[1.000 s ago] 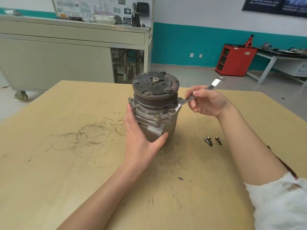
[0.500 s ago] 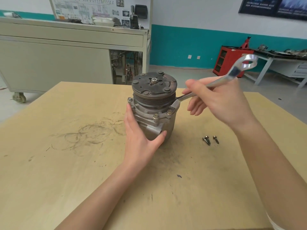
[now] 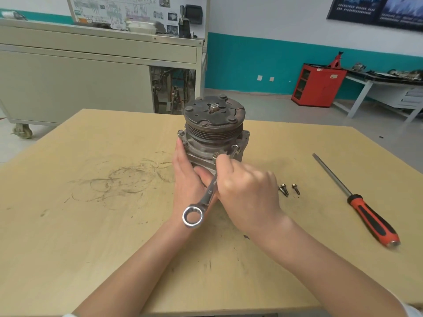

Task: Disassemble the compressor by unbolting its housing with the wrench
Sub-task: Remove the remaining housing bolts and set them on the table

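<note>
We look down on a tan wooden worktop (image 3: pixel 91 225), scuffed with dark ring marks left of centre. Beyond it stands a long grey cabinet (image 3: pixel 75 88) on castors, and a red cabinet (image 3: pixel 319 85) sits against the teal wall.

The compressor (image 3: pixel 214 131) stands upright near the middle of the worktop, its dark pulley face on top and its pale housing below.

The left hand (image 3: pixel 187 184) holds the housing from the left. Its fingers (image 3: pixel 180 154) lie straight and close together up the side, and the thumb reaches across the front. The right hand (image 3: pixel 247 193) is just in front of the compressor, with its fingers (image 3: pixel 225 163) curled tight round the wrench (image 3: pixel 207 196).

An orange-and-black screwdriver (image 3: pixel 366 213) lies on the right, well apart from the compressor.

The wrench slants from the front flange down towards us, and its ring end hangs over the left wrist. We cannot tell whether its far end sits on a flange bolt (image 3: pixel 234 148), because the right hand hides it.

Two loose bolts (image 3: pixel 289 189) lie side by side between the right hand and the screwdriver.
</note>
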Demonstrator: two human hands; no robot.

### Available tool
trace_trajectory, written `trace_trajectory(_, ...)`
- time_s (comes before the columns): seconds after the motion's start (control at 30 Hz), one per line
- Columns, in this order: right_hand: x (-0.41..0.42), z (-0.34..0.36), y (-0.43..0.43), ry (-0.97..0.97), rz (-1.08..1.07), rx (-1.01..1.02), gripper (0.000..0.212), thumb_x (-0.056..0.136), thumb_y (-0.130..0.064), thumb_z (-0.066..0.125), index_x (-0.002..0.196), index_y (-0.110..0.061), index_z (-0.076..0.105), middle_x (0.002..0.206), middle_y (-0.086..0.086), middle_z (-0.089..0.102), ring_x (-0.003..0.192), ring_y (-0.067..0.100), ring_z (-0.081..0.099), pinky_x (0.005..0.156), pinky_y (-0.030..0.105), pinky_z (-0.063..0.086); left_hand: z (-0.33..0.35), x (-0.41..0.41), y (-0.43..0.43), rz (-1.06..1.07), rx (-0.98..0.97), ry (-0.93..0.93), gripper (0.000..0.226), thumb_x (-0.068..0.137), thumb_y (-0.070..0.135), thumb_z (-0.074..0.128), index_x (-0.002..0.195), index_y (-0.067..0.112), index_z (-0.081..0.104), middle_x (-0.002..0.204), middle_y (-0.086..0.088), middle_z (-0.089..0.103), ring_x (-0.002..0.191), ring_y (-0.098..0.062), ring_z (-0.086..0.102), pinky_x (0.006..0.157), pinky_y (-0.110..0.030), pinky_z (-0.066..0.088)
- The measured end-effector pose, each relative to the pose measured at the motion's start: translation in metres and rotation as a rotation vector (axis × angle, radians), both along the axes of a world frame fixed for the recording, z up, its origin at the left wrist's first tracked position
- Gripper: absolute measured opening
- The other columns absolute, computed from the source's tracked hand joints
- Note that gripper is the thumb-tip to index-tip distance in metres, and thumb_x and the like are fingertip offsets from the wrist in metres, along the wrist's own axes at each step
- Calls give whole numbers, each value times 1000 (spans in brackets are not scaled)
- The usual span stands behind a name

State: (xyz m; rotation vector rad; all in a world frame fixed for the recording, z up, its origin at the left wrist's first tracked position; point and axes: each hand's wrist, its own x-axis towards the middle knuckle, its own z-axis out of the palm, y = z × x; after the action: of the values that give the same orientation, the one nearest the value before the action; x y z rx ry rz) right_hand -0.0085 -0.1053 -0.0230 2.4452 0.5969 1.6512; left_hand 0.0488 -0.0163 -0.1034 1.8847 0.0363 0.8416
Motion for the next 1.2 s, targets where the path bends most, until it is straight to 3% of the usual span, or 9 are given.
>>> trace_trajectory(0.07, 3, -6, -1, -27, 39, 25, 40, 58, -29, 90, 51, -19, 52, 41, -6, 43, 35, 10, 45, 34, 22, 23, -4, 3, 3, -26, 5, -7, 79, 89, -1, 62, 144, 20, 9, 146, -32, 32, 137, -41, 35, 106, -11, 20)
trace_trajectory(0.13, 7, -10, -7, -21, 164, 70, 32, 66, -23, 85, 55, -15, 56, 45, -3, 50, 38, 12, 50, 35, 22, 28, -3, 1, 5, -77, -8, 3, 81, 92, 34, 55, 148, 19, 0, 149, -30, 27, 140, -38, 29, 104, -12, 16)
trace_trajectory(0.2, 13, -13, -24, 72, 422, 227, 21, 81, -16, 71, 64, -7, 65, 53, -1, 59, 45, 11, 56, 39, 22, 40, -2, -4, 7, -134, 6, 27, 103, 79, 69, 50, 151, 29, -11, 157, -14, 16, 145, -20, 17, 109, -19, 13)
trace_trajectory(0.37, 37, -8, -83, 845, 1008, 984, 19, 90, -12, 53, 85, -17, 71, 62, -3, 64, 56, 9, 58, 56, 20, 47, -7, -10, 11, -167, 84, 24, 121, 74, 40, 80, 143, 43, -20, 159, 6, 4, 141, 6, 4, 108, -7, 7)
trace_trajectory(0.53, 101, 18, -117, 1419, 1176, 975, 34, 91, -11, 45, 83, -17, 77, 64, 1, 66, 59, 13, 60, 55, 20, 47, -7, -10, 10, -169, 71, 42, 120, 74, 42, 79, 140, 49, -22, 159, 13, 2, 137, 13, 1, 106, -6, 6)
trace_trajectory(0.7, 153, 22, -111, 1742, 1302, 906, 16, 80, -30, 72, 84, -15, 76, 63, 0, 67, 54, 10, 58, 53, 18, 47, -6, -10, 10, -168, 79, 41, 122, 74, 40, 80, 134, 57, -24, 157, 19, 2, 134, 18, -2, 110, -13, 8)
trace_trajectory(0.9, 155, 25, -110, 1674, 1352, 984, 26, 81, -38, 71, 84, -13, 76, 61, 0, 65, 52, 9, 56, 51, 17, 47, -3, -12, 8, -165, 79, 49, 120, 73, 39, 79, 132, 58, -24, 157, 15, 3, 133, 18, -2, 113, -20, 10)
trace_trajectory(1.07, 100, 59, -106, 1273, 926, 1003, 43, 85, -47, 54, 77, -11, 77, 57, 9, 65, 49, 19, 60, 46, 20, 47, -2, -13, 8, -161, 77, 49, 119, 73, 42, 77, 134, 56, -24, 157, 15, 4, 134, 14, 1, 113, -23, 12)
trace_trajectory(1.2, 41, 55, -75, 860, 729, 857, 30, 89, -44, 58, 73, -23, 72, 55, 0, 66, 45, 15, 62, 45, 21, 48, -3, -12, 8, -147, 74, 38, 120, 74, 36, 81, 141, 45, -19, 158, 8, 6, 134, 14, 2, 113, -22, 12)
